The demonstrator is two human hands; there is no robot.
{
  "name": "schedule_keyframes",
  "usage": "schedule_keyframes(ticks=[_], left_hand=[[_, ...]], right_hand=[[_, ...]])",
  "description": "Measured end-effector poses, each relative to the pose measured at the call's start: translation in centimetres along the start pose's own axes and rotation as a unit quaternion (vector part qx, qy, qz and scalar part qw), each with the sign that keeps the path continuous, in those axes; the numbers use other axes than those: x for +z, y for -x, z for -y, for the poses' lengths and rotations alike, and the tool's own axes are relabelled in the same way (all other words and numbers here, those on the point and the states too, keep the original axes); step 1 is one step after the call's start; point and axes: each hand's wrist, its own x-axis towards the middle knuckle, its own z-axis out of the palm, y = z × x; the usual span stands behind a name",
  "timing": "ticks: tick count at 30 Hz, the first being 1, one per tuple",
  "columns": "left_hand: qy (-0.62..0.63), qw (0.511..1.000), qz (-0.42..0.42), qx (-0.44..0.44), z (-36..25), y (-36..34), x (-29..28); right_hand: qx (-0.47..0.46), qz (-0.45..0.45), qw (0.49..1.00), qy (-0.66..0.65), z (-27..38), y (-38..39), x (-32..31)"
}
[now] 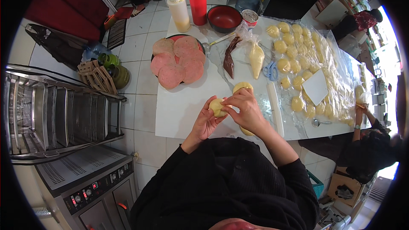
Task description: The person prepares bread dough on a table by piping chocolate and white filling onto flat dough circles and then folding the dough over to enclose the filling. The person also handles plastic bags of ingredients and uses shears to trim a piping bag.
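A pale yellow piece of dough (216,107) is held above the near part of the table. My left hand (203,123) cups it from the left and below, fingers curled round its side. With thumb and fingertips together, my right hand (246,107) pinches the dough's upper right edge. Another dough piece (242,86) lies just beyond my right hand and is partly covered by it. Under my right wrist, a further dough piece (246,131) shows only in part. Whether anything is inside the held dough cannot be seen.
Sliced pink meat (171,75) lies on a dark round tray at left. Behind are squeeze bottles (197,5), a red bowl (224,18) and a can (250,17). Piping bags (256,59), blue scissors (270,70) and a white bar (275,108) precede plastic-covered dough balls (297,103). A co-worker (366,145) stands right.
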Motion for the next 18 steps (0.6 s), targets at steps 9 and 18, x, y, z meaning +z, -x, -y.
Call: schedule_keyframes(ticks=[9, 18], left_hand=[[-0.104, 0.989, -0.014, 0.099, 0.4, -0.1, 0.2], [0.049, 0.999, 0.016, -0.010, -0.8, -0.1, 0.6]], right_hand=[[-0.015, -0.042, 0.999, 0.014, 0.7, -0.3, 0.7], [-0.024, -0.083, 0.996, 0.001, 1.2, -1.0, 1.0]])
